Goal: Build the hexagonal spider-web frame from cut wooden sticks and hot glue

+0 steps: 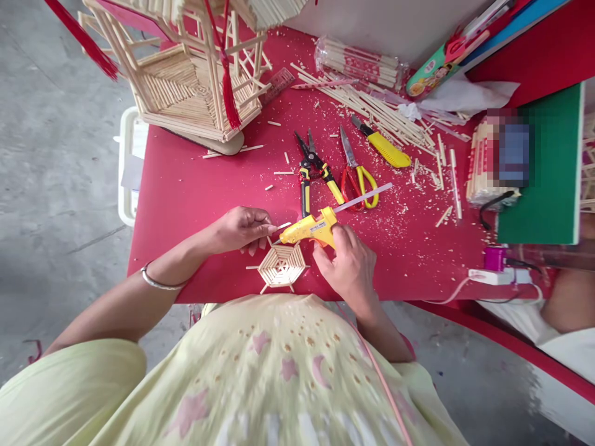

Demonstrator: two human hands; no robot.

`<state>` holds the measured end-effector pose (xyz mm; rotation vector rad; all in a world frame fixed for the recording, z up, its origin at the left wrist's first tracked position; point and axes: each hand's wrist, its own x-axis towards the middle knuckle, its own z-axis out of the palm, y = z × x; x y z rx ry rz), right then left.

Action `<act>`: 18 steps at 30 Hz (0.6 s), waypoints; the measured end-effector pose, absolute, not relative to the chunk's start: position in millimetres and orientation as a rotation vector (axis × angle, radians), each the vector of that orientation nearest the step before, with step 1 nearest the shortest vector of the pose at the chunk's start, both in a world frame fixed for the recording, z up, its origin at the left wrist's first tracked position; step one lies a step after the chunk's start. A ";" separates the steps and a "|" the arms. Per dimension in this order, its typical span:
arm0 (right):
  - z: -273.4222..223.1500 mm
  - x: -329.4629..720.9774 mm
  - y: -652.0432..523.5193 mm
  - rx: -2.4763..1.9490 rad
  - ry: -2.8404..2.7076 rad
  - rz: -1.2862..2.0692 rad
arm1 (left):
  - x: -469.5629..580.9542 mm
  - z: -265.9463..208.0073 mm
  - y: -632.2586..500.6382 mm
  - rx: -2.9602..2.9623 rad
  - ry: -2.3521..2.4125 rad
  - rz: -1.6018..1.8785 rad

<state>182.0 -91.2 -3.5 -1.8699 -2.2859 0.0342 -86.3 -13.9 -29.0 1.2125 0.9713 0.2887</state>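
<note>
My right hand [348, 263] is wrapped round a yellow hot glue gun [309, 228], with a clear glue stick [365, 198] poking from its back. Its nozzle points left, close to the fingers of my left hand [248, 229]. Those fingers pinch a short wooden stick [283, 227] by one end. Just below lies a small hexagonal web of wooden sticks [281, 266] on the red table, its spoke ends sticking out past the rim. Whether the nozzle touches the web or the held stick, I cannot tell.
Pliers [313, 164], scissors [356, 170] and a yellow utility knife [383, 144] lie beyond the glue gun. Loose sticks [372, 108] and shavings are scattered behind. A stick-built pavilion [199, 93] with red tassels stands back left. A power strip [497, 277] sits at right, near another person's arm.
</note>
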 end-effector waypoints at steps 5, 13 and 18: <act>-2.9 182.9 -91.4 -1.859 -2.282 0.056 | -87.6 -31.6 -14.2 1.221 0.955 0.294; 0.0 184.2 -90.9 -1.866 -2.269 0.038 | -86.9 -31.0 -14.4 1.238 0.958 0.292; 0.1 186.7 -92.6 -1.853 -2.260 0.024 | -86.9 -30.5 -14.2 1.231 0.962 0.281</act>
